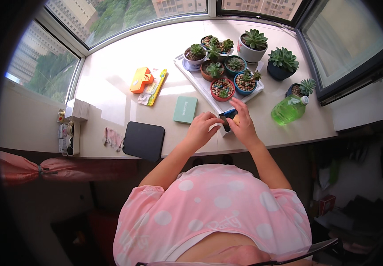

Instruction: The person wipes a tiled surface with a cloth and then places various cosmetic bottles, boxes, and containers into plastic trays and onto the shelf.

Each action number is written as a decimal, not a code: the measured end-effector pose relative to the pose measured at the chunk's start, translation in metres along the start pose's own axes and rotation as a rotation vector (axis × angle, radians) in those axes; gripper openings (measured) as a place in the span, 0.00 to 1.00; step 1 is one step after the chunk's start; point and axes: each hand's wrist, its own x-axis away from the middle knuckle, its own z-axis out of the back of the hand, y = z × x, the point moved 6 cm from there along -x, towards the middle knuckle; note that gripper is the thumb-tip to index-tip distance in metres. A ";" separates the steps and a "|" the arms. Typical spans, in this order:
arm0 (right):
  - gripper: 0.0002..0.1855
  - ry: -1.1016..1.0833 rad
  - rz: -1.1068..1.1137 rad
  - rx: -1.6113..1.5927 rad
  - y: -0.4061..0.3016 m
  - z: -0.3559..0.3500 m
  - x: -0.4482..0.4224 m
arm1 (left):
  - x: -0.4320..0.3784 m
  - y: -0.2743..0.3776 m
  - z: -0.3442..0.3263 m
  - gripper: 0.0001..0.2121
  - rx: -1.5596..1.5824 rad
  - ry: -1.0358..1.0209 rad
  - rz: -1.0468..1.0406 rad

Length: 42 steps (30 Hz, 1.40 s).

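Both hands meet over a small open box [225, 130] with a dark inside, at the near corner of the white tray [196, 81]. My left hand [204, 129] reaches to the box's left side, fingers bent; whether it grips anything is unclear. My right hand [243, 123] is at the box's right side, with a small tan item [236, 119] by its thumb and a blue item [230, 112] behind. Its grip cannot be made out. Left of the hands lies a mint-green case [185, 109] bearing writing. Potted succulents [222, 89] stand on the tray.
A bottle of green liquid [288, 110] lies at the right beside dark-potted succulents [282, 63]. On the left are a black flat case [144, 140], a crumpled cloth [113, 139], an orange plastic object [141, 79], a yellow-edged package [154, 89] and white boxes [77, 109]. An open window sash [344, 43] borders the right.
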 end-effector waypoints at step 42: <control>0.53 -0.749 -0.126 -0.557 0.024 -0.097 0.015 | 0.081 -0.002 0.021 0.47 0.404 0.227 0.631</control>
